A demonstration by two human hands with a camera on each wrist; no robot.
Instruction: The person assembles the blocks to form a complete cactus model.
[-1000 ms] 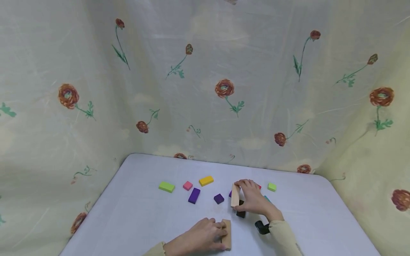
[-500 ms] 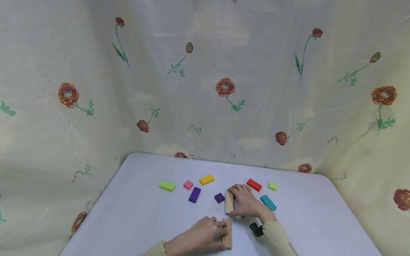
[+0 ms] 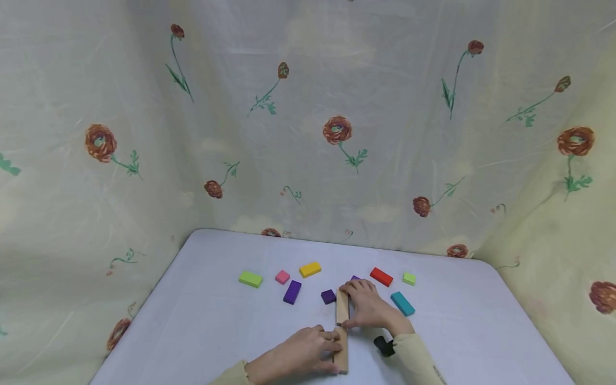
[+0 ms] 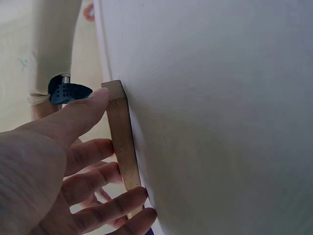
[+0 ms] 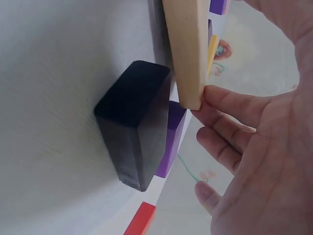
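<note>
Right grip (image 3: 369, 306), spread wide, pinches a pale wooden block (image 3: 342, 307) by its ends; left grip (image 3: 308, 350), loosely curled, holds the nearer block (image 3: 343, 356).

In the head view, soft, diffuse light is spread over the table (image 3: 212, 331), which is rendered bluish white; the curtain (image 3: 308, 32) is left greyish towards 12 o'clock and tinted yellow towards 3 o'clock, with thin streaks of glare caught near 2 o'clock. Only faint, soft-edged shadow is thrown beneath the left hand (image 3: 310, 350), whose finer detail is smoothed away. The left wrist view is rendered dimmer: the wood block (image 4: 123, 137) is shaded, and the curtain is washed out towards 11 o'clock. In the right wrist view, detail is nearly lost in the dark block (image 5: 134, 98), and the curtain is blurred towards 3 o'clock.
</note>
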